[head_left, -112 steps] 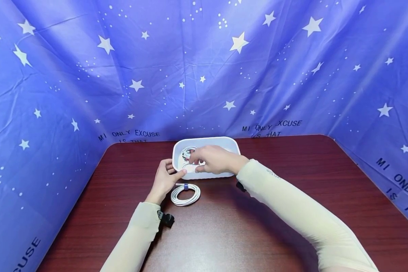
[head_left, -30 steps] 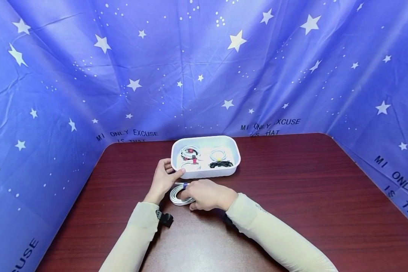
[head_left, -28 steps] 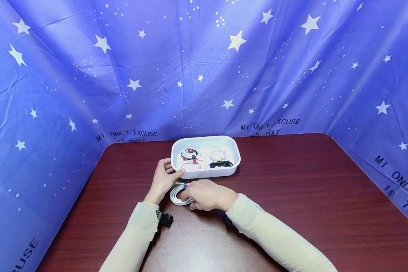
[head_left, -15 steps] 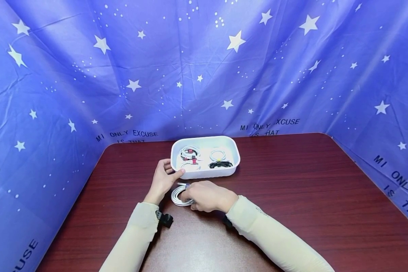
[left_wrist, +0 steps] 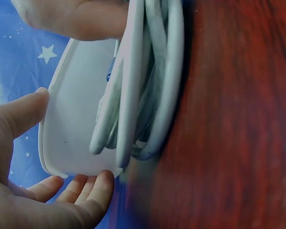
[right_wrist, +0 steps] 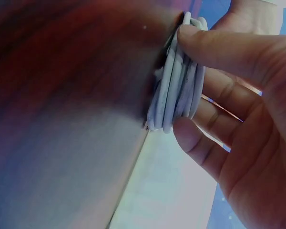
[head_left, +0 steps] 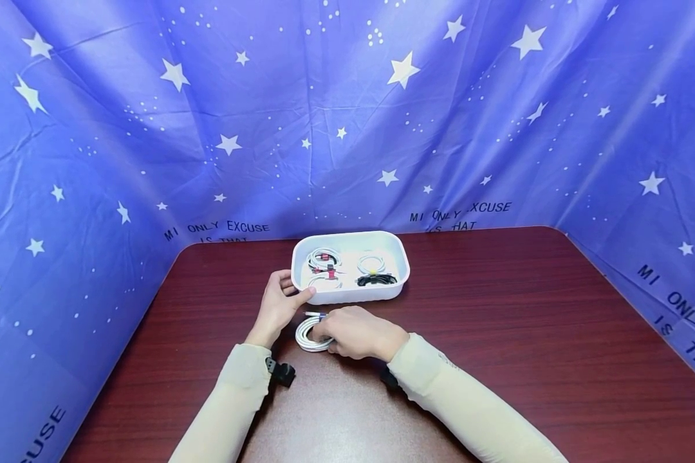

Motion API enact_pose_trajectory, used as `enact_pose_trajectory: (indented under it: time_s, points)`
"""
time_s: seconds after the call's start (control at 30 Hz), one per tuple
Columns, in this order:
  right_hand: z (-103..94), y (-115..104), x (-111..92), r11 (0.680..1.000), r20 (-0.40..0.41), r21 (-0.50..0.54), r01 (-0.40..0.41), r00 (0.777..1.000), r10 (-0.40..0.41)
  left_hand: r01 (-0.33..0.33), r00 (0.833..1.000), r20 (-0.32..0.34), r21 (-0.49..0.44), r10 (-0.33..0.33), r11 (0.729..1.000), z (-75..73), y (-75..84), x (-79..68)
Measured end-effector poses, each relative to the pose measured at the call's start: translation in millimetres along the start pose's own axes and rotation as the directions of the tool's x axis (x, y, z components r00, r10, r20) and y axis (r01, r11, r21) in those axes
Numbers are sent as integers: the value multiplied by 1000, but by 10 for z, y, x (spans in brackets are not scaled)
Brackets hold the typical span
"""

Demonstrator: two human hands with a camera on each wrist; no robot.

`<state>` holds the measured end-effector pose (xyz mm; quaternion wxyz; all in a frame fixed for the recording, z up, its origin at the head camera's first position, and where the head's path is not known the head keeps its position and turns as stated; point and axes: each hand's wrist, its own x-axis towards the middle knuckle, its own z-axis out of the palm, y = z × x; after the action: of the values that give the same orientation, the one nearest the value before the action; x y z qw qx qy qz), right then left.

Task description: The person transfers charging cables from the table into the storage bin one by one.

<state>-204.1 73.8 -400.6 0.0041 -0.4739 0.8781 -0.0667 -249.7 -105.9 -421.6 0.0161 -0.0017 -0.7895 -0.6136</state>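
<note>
My left hand (head_left: 275, 307) holds the near left corner of a white plastic box (head_left: 361, 296), thumb on the rim and the other fingers along the outside wall. In front of the box, my right hand (head_left: 361, 333) grips a thick white coiled cable (head_left: 303, 339) by its right side. The right wrist view shows the thumb pressed on one face of the coil (right_wrist: 169, 86), with fingers at its other face. A blue tie (head_left: 322, 316) binds the coil near a cable end, partly covered by the right hand.
Inside the box, white coiled cables with red ties (head_left: 331, 274) lie at the left. To the right are a white cable with a yellow tie (head_left: 373, 272) and a bundled black cable (head_left: 379, 279). A starry blue curtain (head_left: 347, 161) surrounds the dark red table (head_left: 498, 321).
The right hand has moved from inside the box to the white coiled cable and taken hold of it. Lately the coil has shifted slightly right. The left hand stays at the box corner.
</note>
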Motion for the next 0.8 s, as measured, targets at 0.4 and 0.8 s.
enact_pose_trajectory:
  time_s: [0.4, 0.8]
  points:
    - [-2, 36, -21, 999, -62, 1, 40, 997, -39, 2, 1000, -2, 10, -1, 1000, 7, -9, 9]
    - [-26, 40, -45, 998, -71, 11, 55, 996, -54, 2, 1000, -7, 6, -2, 1000, 7, -9, 4]
